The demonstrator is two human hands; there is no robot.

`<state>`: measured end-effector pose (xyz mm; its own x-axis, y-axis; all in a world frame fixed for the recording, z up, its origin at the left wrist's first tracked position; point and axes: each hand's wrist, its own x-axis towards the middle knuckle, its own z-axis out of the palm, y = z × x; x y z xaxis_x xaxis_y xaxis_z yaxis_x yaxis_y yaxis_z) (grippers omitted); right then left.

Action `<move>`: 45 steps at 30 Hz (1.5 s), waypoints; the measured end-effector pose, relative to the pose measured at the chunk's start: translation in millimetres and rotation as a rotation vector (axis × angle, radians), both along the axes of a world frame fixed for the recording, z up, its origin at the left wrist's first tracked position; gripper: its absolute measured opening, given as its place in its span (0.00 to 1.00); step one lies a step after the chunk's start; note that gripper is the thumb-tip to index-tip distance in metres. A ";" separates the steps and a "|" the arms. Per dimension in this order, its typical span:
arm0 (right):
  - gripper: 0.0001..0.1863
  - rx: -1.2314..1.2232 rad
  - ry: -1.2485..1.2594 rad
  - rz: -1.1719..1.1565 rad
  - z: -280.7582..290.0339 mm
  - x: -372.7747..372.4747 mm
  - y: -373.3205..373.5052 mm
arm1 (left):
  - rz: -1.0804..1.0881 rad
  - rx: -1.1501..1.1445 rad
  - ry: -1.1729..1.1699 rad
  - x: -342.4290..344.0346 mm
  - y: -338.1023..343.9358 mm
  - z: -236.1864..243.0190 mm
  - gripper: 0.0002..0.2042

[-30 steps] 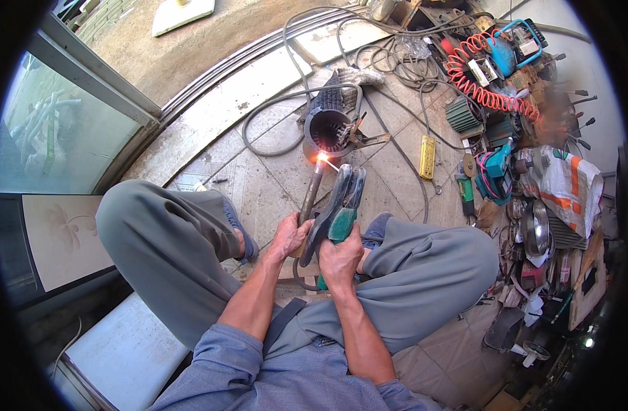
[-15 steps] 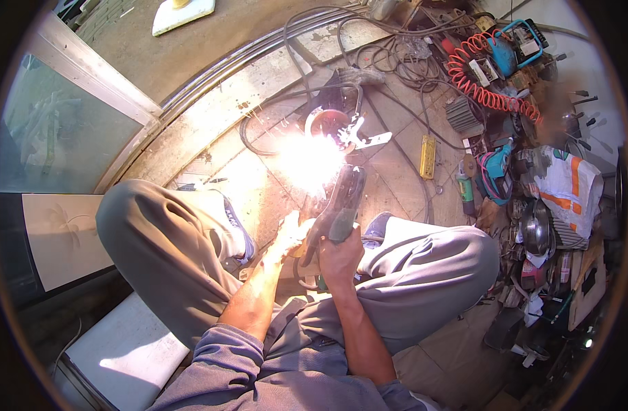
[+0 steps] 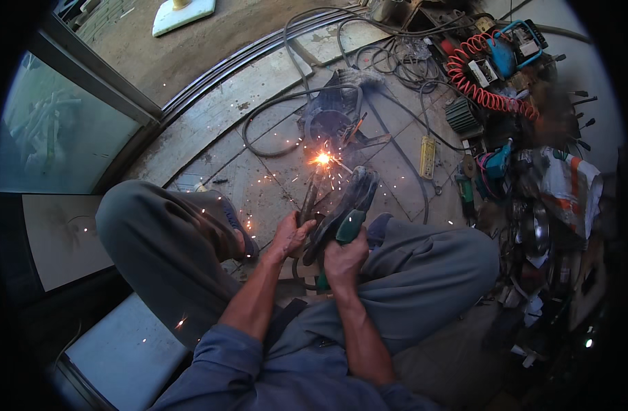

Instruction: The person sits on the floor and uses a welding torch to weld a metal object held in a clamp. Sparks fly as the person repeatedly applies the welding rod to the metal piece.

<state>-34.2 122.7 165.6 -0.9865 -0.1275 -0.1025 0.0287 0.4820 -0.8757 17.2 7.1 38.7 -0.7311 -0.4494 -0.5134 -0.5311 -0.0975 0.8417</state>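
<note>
My right hand [image 3: 345, 264] is closed around the green grip of a black-and-green welding electrode holder [image 3: 352, 198]. A thin electrode [image 3: 343, 166] runs from its tip toward a small orange glow [image 3: 323, 159] with sparks flying from it. My left hand [image 3: 290, 235] is wrapped around a dark metal bar or pipe [image 3: 310, 195], whose far end meets the glow. Just beyond lies a round, dark metal piece [image 3: 328, 125], partly veiled by smoke. Whether the bar touches it I cannot tell.
Black cables [image 3: 269, 147] loop over the tiled floor. On the right are a yellow power strip [image 3: 427, 157], a green-bodied tool [image 3: 466, 195], a coiled red hose [image 3: 475, 82] and a white sack [image 3: 564, 185]. A sliding-door track [image 3: 225, 72] curves along the far left.
The blinding white arc has shrunk to a small orange glow with scattered sparks, and the scene is darker. The bar in my left hand now shows clearly. Both hands stay nearly in place.
</note>
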 end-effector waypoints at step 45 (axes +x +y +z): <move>0.14 -0.009 -0.051 0.036 4.3 0.1 -4.5 | 0.082 0.159 0.077 6.3 -0.6 -16.3 0.12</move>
<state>-34.0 118.2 169.9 -0.9748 -0.1636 -0.1516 0.0567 0.4756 -0.8778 23.5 6.5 22.4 -0.7351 -0.4267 -0.5269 -0.4507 -0.2730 0.8499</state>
